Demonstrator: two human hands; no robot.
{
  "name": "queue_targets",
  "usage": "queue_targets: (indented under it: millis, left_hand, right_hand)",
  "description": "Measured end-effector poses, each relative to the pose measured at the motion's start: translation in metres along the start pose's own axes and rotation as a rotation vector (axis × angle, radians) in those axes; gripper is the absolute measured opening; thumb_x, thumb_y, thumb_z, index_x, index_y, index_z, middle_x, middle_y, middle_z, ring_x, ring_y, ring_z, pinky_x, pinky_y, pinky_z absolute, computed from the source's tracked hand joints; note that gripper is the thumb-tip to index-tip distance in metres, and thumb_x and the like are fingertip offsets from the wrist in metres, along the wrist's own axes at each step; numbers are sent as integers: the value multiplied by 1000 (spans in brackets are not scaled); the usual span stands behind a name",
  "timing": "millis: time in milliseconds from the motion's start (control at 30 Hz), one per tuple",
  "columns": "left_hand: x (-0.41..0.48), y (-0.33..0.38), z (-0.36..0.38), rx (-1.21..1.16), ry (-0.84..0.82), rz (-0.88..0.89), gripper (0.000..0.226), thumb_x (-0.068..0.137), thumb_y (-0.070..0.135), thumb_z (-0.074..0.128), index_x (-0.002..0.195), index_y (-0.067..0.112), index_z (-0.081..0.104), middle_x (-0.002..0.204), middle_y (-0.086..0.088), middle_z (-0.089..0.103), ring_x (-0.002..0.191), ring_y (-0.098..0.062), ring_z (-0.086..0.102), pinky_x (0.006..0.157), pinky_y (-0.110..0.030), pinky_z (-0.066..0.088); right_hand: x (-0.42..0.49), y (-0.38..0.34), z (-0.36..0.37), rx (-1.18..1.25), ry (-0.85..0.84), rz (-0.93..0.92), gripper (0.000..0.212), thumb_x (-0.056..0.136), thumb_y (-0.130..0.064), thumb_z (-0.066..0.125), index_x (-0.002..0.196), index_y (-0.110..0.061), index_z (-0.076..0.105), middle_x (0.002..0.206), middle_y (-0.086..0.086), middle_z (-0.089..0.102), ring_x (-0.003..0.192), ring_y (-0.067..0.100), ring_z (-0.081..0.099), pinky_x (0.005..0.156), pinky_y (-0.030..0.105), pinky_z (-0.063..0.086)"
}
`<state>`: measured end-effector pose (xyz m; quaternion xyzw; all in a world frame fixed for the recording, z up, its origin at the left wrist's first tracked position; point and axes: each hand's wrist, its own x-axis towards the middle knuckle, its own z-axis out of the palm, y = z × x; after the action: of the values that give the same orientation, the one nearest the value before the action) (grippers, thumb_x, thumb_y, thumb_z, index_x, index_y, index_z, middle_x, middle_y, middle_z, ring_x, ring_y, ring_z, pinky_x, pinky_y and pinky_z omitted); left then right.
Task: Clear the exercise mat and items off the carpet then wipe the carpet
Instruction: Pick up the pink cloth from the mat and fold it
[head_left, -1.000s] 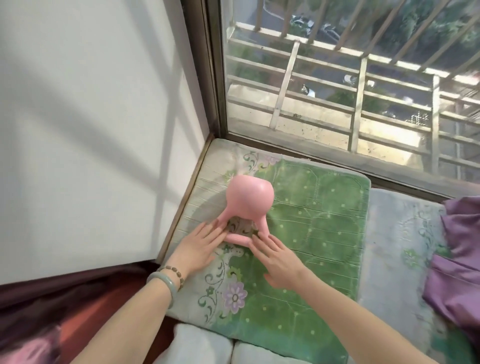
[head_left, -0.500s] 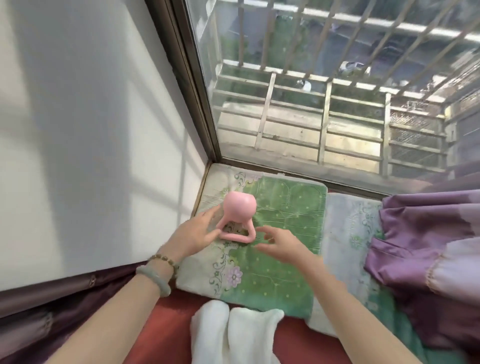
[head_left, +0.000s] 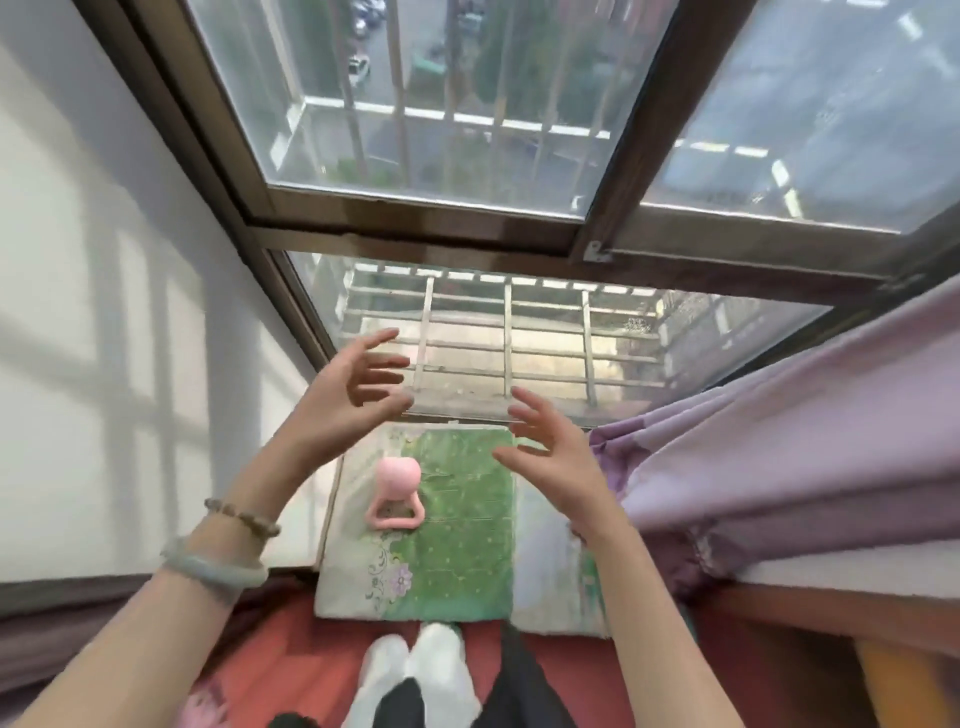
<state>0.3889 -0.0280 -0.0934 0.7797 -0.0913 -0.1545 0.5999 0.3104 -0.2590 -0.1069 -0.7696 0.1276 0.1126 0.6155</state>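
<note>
**Now both hands hover bare above the green floral pad (head_left: 467, 545)**

We hold our left hand (head_left: 353, 395) and right hand (head_left: 550, 452) in the air over the pad's far end, apart, palms turned toward each other. The fingers (head_left: 382, 360) of both are spread wide, slightly bent, holding nothing. The pink kettlebell (head_left: 396, 493) lies on the pad's left part, round end toward the window (head_left: 441, 104) and handle loop toward us, with neither hand touching it. A purple curtain (head_left: 779, 452) hangs right of the pad. A pale bangle (head_left: 213, 569) and a bead bracelet (head_left: 241, 519) circle our left wrist.
</note>
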Motion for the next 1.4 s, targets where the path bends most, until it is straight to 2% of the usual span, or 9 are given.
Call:
queue_targets:
  millis: [167,300,500,633,767,967,1067,1267,1400]
  left_hand:
    - [-10,79,9,6,-155,127,72,72,22,80,132,34,42,119,2,60,106,-10,61,91,-27,51]
    - [-18,118,23,85,-319,260,80,62,48,76,132,42,39,124,8,56,110,-5,59,90,-23,50]
    - [-32,156,52,129,-586,419,81,59,51,74,132,39,41,134,13,48,114,2,53,88,-14,48]
    - [-46,166,86,107,-792,456,83,56,53,78,130,36,45,135,15,50,117,-1,53,92,-22,49]
    - [-72,179,139,75,-1002,501,85,50,67,79,126,43,48,132,16,52,117,-4,55,90,-21,50]
    - [-123,195,240,57,-1289,536,82,51,62,81,124,51,47,130,9,55,117,-9,56,93,-28,50]
    - [-155,203,295,62,-1424,540,95,48,68,79,130,38,44,132,6,54,117,-9,56,93,-26,48]
    - [-223,215,406,94,-1653,589,86,56,50,78,131,38,39,129,10,53,116,-5,55,95,-26,48]
    - [-265,227,474,110,-1768,621,86,55,66,78,129,44,40,127,17,55,117,-6,54,92,-27,48]
  right_hand:
    - [-59,-53,-35,54,138,-74,69,77,-5,73,129,-38,41,127,-3,52,118,11,52,98,29,46]
    - [-107,-76,-56,46,287,-112,72,77,-5,73,129,-41,38,126,-2,51,117,9,52,99,28,45]
    - [-189,-86,-64,43,551,-108,77,75,-4,75,137,-32,37,130,1,49,119,15,51,100,29,44]
    - [-251,-81,-63,68,739,-67,81,76,-4,75,142,-24,34,131,-1,47,118,13,50,97,26,44]
    - [-320,-62,-65,81,913,-20,82,76,-4,75,142,-28,34,132,0,48,119,12,51,93,21,44]
    - [-427,-31,-67,138,1196,82,78,78,-7,74,141,-32,34,136,-4,48,120,8,50,97,25,44]
    - [-477,-15,-70,168,1341,134,79,78,-7,73,142,-33,34,135,-4,49,120,6,51,99,28,45]
    - [-559,19,-89,226,1557,184,75,78,-8,73,136,-40,37,133,-7,51,118,4,52,100,31,46]
    - [-605,43,-114,271,1664,188,73,78,-5,72,136,-36,39,132,-5,52,117,4,53,100,31,46]
